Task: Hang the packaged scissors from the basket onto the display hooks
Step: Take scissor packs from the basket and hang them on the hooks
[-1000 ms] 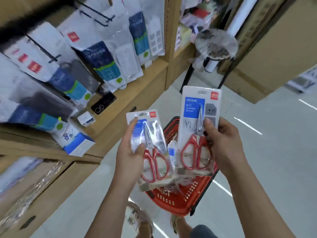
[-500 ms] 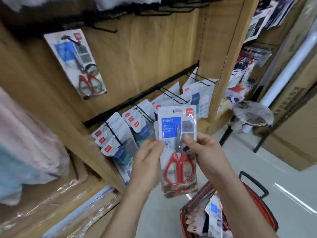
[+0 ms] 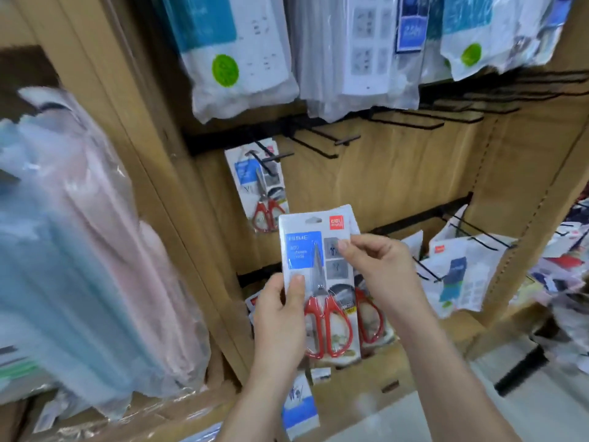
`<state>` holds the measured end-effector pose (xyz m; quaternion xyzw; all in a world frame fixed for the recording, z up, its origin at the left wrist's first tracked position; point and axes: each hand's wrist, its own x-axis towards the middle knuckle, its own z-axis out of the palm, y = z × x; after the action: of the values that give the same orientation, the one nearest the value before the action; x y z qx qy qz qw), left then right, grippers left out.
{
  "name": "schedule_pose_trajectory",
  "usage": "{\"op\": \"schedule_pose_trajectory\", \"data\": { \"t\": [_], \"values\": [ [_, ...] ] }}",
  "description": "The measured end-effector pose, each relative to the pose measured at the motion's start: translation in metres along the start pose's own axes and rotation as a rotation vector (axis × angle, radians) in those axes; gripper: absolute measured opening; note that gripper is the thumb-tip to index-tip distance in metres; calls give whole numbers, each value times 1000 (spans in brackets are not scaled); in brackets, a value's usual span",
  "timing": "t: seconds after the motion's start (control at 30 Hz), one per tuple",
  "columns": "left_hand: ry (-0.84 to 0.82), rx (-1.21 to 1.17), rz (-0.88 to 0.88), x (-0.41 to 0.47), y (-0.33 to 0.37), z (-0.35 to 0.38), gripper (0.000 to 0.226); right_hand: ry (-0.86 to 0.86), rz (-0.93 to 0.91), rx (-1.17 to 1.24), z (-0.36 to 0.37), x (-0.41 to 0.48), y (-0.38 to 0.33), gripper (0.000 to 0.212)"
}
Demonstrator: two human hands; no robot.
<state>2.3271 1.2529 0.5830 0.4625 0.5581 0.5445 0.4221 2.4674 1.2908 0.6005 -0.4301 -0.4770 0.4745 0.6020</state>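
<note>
Pinching from both sides, the left hand (image 3: 280,317) sets its thumb on the lower left edge of the scissors pack (image 3: 318,282), while the right hand (image 3: 382,269) nips the upper right edge between thumb and forefinger. Each grip is pressed onto the card, not spread. This two-sided hold sets the pack upright and facing the person. The hang hole (image 3: 314,220) at the top is clear of fingers, probably so that a wire can pass through it.

A second pack (image 3: 369,320) sits directly behind, its red handle showing to the right; which hand carries it I cannot tell. The front pack is in the air before the wooden shelf panel (image 3: 398,173), below and right of a hanging pack (image 3: 261,189) already on its hook (image 3: 271,157). Empty hooks (image 3: 345,141) jut out further right on the same rail. The pack likely has to rise and tilt to meet a hook tip. No basket is in view.
</note>
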Motion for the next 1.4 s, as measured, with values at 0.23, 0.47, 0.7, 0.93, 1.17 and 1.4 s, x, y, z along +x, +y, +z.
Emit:
{"op": "schedule_pose_trajectory", "data": {
  "t": [0.23, 0.47, 0.7, 0.93, 1.17, 1.4],
  "values": [
    [232, 44, 258, 31, 22, 0, 58, -34, -71, -6, 28, 49, 1, 12],
    [213, -48, 326, 54, 33, 0, 59, -84, 8, 89, 42, 73, -12, 11],
    [218, -112, 271, 67, 30, 2, 52, -79, 30, 72, 43, 82, -11, 17],
    [243, -13, 211, 92, 34, -1, 51, -90, 31, -117, 24, 86, 10, 6],
    [112, 99, 117, 85, 9, -8, 66, 9, -23, -152, 25, 96, 13, 14],
    [238, 276, 174, 117, -6, -7, 70, 112, -42, -159, -2, 101, 20, 20]
  ]
}}
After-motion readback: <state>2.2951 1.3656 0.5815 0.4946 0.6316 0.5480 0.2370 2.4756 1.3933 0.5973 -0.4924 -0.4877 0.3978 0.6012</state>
